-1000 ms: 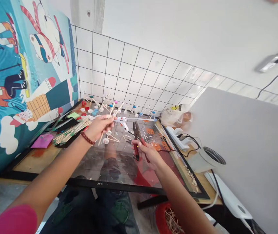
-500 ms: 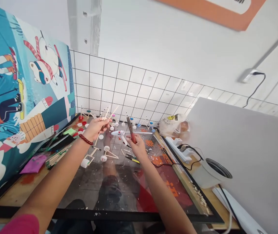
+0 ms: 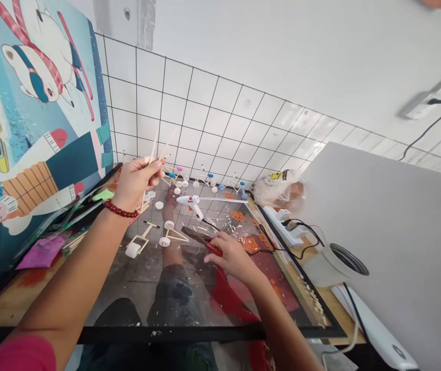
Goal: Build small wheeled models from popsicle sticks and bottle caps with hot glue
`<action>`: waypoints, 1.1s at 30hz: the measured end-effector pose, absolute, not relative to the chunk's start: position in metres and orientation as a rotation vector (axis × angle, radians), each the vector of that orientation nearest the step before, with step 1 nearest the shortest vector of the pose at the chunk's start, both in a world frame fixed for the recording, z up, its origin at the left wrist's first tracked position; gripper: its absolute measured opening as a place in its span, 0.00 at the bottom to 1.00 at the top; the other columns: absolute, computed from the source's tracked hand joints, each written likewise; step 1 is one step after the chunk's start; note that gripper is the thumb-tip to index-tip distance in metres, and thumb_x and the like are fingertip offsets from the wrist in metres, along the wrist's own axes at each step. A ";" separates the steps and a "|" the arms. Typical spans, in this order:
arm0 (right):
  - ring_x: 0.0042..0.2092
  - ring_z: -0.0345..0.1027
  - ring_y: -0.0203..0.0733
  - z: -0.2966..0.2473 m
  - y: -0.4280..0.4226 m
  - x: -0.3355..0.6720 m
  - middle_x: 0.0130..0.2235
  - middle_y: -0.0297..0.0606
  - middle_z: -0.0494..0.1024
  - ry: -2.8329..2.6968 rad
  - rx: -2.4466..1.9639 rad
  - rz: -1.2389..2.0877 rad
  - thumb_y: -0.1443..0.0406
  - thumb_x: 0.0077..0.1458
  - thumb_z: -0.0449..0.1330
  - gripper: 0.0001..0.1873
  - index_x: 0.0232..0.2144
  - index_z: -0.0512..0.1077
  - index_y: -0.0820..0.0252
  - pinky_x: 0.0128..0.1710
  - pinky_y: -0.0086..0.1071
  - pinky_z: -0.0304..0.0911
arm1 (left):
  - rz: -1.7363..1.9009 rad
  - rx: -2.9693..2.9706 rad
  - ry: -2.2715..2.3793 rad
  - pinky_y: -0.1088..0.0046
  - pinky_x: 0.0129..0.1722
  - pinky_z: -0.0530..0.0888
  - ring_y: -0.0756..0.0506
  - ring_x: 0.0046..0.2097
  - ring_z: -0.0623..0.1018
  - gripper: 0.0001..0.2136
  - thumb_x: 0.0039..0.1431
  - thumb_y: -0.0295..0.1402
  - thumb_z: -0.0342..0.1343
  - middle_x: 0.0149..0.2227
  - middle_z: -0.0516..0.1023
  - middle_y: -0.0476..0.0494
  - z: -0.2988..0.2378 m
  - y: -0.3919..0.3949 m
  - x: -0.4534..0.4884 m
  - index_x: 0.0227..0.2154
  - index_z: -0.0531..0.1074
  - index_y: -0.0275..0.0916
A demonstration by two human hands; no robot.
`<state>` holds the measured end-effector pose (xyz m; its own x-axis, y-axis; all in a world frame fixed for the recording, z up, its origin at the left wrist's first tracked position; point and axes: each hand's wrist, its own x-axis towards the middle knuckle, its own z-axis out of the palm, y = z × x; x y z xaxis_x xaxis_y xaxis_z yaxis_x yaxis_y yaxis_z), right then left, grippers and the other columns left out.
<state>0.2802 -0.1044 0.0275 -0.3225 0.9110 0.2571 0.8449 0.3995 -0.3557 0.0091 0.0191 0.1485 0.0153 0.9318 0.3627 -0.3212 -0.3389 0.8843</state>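
Observation:
My left hand (image 3: 138, 178) is raised over the table's left side, its fingers pinching thin wooden sticks (image 3: 154, 144) that point upward. Lower down, my right hand (image 3: 230, 255) has its fingers on the red handle of a pair of pliers (image 3: 195, 235), whose jaws point left near the tabletop. Just beyond the pliers lies a white hot glue gun (image 3: 190, 203) with a clear glue stick in its back. To their left, a wooden stick frame with two white caps (image 3: 169, 234) rests beside another frame with a white roller (image 3: 133, 250).
Several small stick-and-cap models (image 3: 210, 180) line the table's back edge before a wire grid (image 3: 205, 118). A power strip (image 3: 282, 225), black cord and grey-white container (image 3: 331, 265) stand at the right. A purple packet (image 3: 40, 252) lies left, beside the illustrated panel (image 3: 46, 170).
My right hand has lowered the pliers toward the tabletop, turning their jaws from upward to leftward, and its grip looks looser. My left hand has shifted left and slightly up with the sticks.

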 end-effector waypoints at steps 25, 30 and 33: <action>0.49 0.69 0.48 0.021 -0.114 0.282 0.46 0.45 0.76 -2.177 -1.548 0.268 0.53 0.54 0.64 0.21 0.46 0.72 0.58 0.51 0.42 0.63 | 1.565 1.236 0.669 0.78 0.15 0.52 0.56 0.19 0.63 0.07 0.50 0.30 0.63 0.24 0.74 0.44 0.149 0.019 0.009 0.19 0.74 0.36; 0.45 0.70 0.48 0.031 -0.015 0.269 0.45 0.47 0.77 -1.848 -1.880 0.200 0.53 0.46 0.68 0.29 0.47 0.73 0.63 0.45 0.39 0.64 | 1.555 1.262 0.656 0.78 0.15 0.52 0.57 0.19 0.63 0.09 0.51 0.30 0.62 0.25 0.74 0.44 0.149 0.015 0.012 0.19 0.73 0.35; 0.42 0.72 0.47 0.028 0.029 0.255 0.44 0.46 0.78 -1.809 -1.964 0.290 0.49 0.44 0.68 0.32 0.47 0.74 0.64 0.41 0.35 0.63 | 1.543 1.270 0.642 0.78 0.15 0.51 0.57 0.19 0.63 0.09 0.53 0.28 0.61 0.24 0.74 0.46 0.150 0.014 0.010 0.19 0.73 0.35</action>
<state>0.2548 0.0291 0.0278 0.1169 0.9822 0.1467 0.8874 -0.0370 -0.4596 0.0104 0.0144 0.1500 0.0469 0.9131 0.4049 -0.3568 -0.3633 0.8606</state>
